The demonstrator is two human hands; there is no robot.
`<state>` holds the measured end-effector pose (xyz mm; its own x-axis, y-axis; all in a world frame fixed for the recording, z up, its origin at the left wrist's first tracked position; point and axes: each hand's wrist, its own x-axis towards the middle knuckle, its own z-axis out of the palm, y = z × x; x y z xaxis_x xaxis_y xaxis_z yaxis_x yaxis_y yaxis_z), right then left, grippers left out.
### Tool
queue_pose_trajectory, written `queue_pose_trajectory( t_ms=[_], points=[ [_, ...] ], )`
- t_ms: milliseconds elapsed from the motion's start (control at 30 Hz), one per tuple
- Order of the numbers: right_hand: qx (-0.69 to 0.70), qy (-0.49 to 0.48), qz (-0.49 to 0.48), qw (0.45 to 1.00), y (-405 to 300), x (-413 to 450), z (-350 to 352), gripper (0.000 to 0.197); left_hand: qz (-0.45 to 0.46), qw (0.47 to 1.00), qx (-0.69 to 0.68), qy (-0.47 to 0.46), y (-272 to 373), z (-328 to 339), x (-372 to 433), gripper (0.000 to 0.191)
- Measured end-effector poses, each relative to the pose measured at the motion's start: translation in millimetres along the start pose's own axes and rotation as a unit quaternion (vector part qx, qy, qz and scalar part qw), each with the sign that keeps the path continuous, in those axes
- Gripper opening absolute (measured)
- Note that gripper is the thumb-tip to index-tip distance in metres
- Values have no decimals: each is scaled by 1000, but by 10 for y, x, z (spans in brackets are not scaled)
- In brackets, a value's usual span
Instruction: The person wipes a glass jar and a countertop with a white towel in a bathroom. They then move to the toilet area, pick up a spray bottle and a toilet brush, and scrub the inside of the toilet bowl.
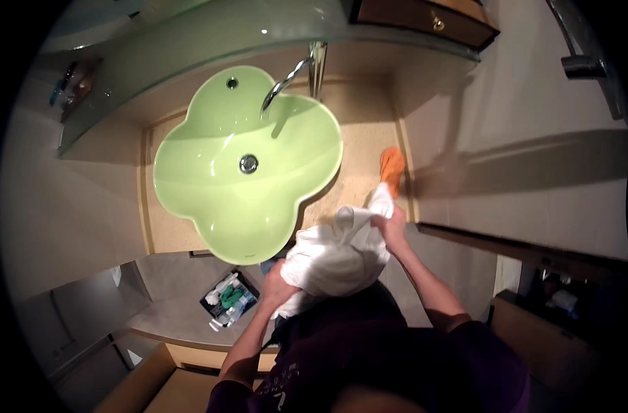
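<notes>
A large white cloth, bunched and folded, hangs between my two hands in front of my body. My left hand grips its left edge, just below the rim of the green sink. With my right hand I hold the cloth's upper right part near the counter's right end. An orange cloth lies crumpled on the beige counter, close to the right wall, and the white cloth's tip overlaps its lower end. The green four-lobed ceramic sink stands to the left of the white cloth.
A chrome faucet reaches over the sink, below a glass shelf that bears a wooden drawer box. On the floor at lower left stands a dark bin of bottles and a green cloth. A metal rail is at upper right.
</notes>
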<state>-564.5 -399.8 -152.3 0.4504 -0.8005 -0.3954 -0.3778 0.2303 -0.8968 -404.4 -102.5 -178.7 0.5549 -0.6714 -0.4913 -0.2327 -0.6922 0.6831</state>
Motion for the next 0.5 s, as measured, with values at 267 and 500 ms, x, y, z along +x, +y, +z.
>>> queue_pose_trajectory(
  t_ms=[267,500],
  points=[
    [195,96,-282,935,-1306,1468,186,30,49,942,-78,323,1178,492,398,74],
    [-598,143,-101,782,-340,4175,-176,75,46,954,98,279,1289,1070,1491,46]
  ],
)
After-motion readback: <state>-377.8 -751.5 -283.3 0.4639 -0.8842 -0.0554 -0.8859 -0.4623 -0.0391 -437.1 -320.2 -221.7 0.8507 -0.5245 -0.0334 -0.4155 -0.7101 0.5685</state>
